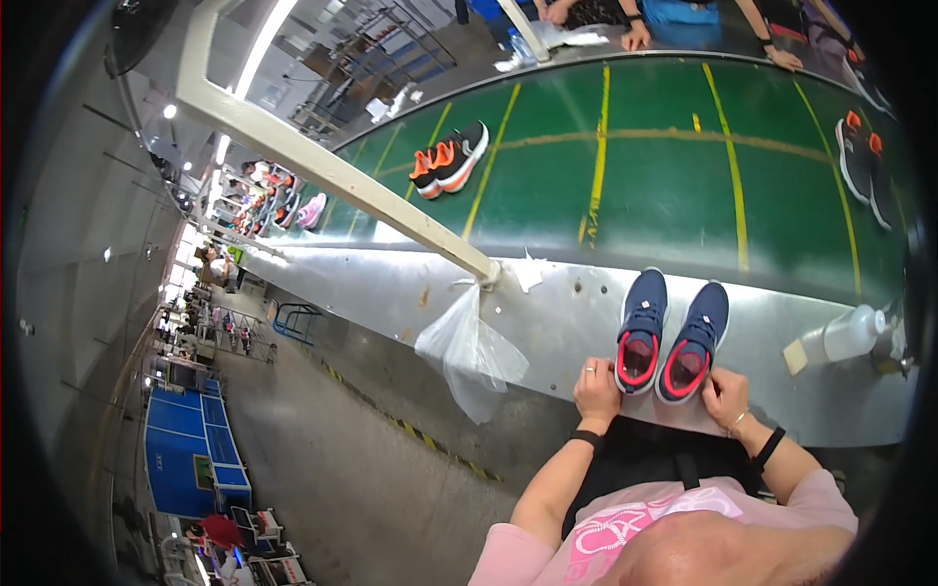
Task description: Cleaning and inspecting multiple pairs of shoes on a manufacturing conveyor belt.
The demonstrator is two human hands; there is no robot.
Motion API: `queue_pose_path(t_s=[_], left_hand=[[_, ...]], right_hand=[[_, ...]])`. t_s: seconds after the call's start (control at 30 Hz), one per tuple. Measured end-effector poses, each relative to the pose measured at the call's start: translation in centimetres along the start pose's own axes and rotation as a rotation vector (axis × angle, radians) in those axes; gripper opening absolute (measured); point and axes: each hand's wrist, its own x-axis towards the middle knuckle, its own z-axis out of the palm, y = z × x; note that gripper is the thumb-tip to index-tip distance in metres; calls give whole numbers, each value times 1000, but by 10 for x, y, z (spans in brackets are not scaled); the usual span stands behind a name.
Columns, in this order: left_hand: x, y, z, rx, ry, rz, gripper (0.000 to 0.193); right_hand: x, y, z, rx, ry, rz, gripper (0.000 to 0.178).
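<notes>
Side by side on the metal ledge (547,293) stand two navy sneakers with white soles and red collars, toes pointing away from me. My left hand (597,394) is closed at the heel of the left sneaker (645,305), its curled fingers against the outer side. At the heel of the right sneaker (705,314), my right hand (726,398) is closed too, thumb and finger against the outer edge. The undersides of both hands' fingers are hidden. Dark bands circle both wrists.
Beyond the ledge runs a green conveyor belt (547,166) with yellow lines, carrying black-and-orange sneakers (449,161) and a dark pair (862,171). A plastic bottle (852,332) stands right. A plastic bag (469,352) hangs from a slanting cream post (342,186). People's hands (635,37) rest across the belt.
</notes>
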Motion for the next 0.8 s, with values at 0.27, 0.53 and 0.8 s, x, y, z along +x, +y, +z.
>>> queue_pose_path(t_s=[0.27,0.53,0.8], left_hand=[[1,2,2,-8,12,-22,4],[0,3,1,-7,6,-28,6],[1,3,2,33,37,10,4]], right_hand=[[-1,-3,2,-15,12,12,13],[0,-6,-3,-28,-26,23,12],[0,-6,-5,-20,-29,16,12]])
